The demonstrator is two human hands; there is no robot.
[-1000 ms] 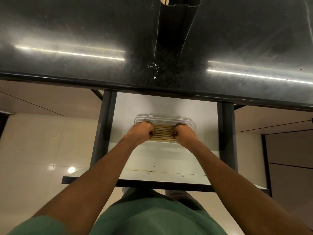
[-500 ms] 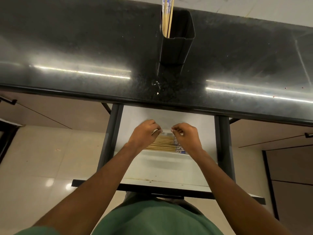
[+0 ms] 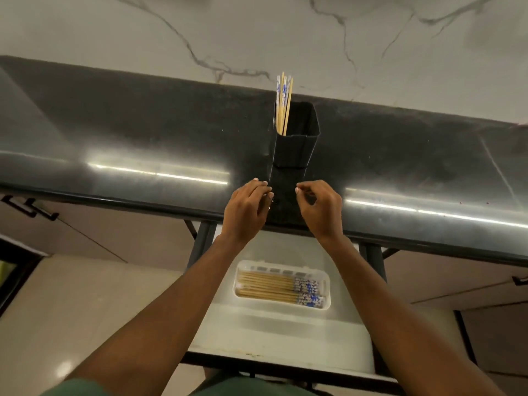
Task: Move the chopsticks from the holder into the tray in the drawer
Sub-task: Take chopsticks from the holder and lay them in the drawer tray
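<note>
At the worktop's point(image 3: 143, 132) front edge, both my grips hang empty, fingers loosely curled. The left grip point(image 3: 247, 208) and right grip point(image 3: 320, 207) flank the holder's point(image 3: 295, 144) base. Its chopsticks point(image 3: 283, 104) stand upright just beyond, in the left corner, about midway between the grips. The tray point(image 3: 328, 287) lies below.

Black holder point(image 3: 295, 151), glossy black counter point(image 3: 143, 132); tan chopsticks point(image 3: 283, 104) (blue-and-white patterned tops); white tray point(image 3: 281, 264), white drawer point(image 3: 285, 332); white wall point(image 3: 85, 30) veined grey.
</note>
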